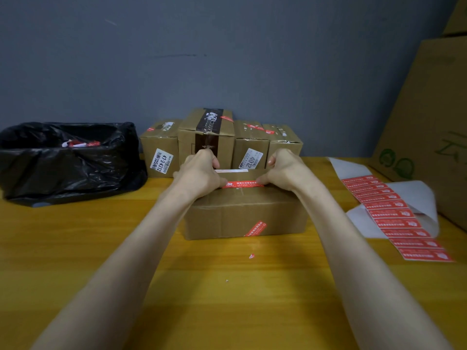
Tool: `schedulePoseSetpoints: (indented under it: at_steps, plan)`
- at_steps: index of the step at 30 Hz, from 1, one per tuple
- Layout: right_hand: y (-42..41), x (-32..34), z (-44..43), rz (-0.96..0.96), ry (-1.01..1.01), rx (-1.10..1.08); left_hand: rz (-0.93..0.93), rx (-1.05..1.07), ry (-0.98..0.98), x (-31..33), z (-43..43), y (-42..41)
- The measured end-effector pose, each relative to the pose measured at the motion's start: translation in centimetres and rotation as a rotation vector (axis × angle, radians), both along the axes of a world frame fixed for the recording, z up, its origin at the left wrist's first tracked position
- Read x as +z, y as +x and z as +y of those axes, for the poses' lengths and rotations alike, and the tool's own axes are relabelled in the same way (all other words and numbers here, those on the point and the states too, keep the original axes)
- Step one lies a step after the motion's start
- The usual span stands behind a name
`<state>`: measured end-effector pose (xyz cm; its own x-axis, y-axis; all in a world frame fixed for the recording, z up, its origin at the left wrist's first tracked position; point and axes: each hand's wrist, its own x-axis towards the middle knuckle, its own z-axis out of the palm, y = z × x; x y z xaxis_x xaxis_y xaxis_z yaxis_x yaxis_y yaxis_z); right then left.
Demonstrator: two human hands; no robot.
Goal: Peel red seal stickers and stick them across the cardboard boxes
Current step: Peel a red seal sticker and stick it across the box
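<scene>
A cardboard box (242, 213) lies on the wooden table in front of me. A red seal sticker (242, 184) stretches across its top. My left hand (199, 173) pinches the sticker's left end with curled fingers. My right hand (285, 170) pinches its right end the same way. Another red sticker (255, 228) sits slanted on the box's front face. To the right, a strip of red seal stickers (396, 218) lies on white backing paper.
Several sealed cardboard boxes (207, 137) stand in a row against the grey wall behind. A bin lined with a black bag (68, 160) holding peeled scraps sits at the left. Large flat cartons (429, 117) lean at the right. A small red scrap (251, 256) lies on the table.
</scene>
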<state>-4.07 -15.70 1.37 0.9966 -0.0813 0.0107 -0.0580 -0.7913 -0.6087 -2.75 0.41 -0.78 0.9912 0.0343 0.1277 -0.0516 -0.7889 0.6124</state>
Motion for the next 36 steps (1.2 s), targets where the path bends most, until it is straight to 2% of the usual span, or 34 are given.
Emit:
schedulePoseSetpoints:
  at_steps: [10,16,19,23,31,36]
  plan:
    - [0.1,0.1,-0.5,0.007,-0.012,0.005,-0.04,-0.012,0.085,0.1,0.1,0.0]
    - [0.4,-0.4,-0.3,-0.078,0.066,-0.036,-0.131,0.014,0.005,-0.5,0.3,0.3]
    - [0.5,-1.0,0.7,-0.096,-0.017,-0.055,-0.186,0.038,0.066,-0.9,-0.3,0.0]
    - [0.4,-1.4,1.1,-0.066,-0.122,-0.057,-0.165,0.027,0.141,-1.0,-0.6,-0.4]
    - [0.7,-0.7,-0.9,-0.031,0.002,-0.037,-0.086,-0.028,0.061,-0.9,0.6,0.5]
    - [0.2,-0.4,-0.4,0.013,-0.014,0.028,-0.095,-0.055,0.126,-0.9,0.4,0.5]
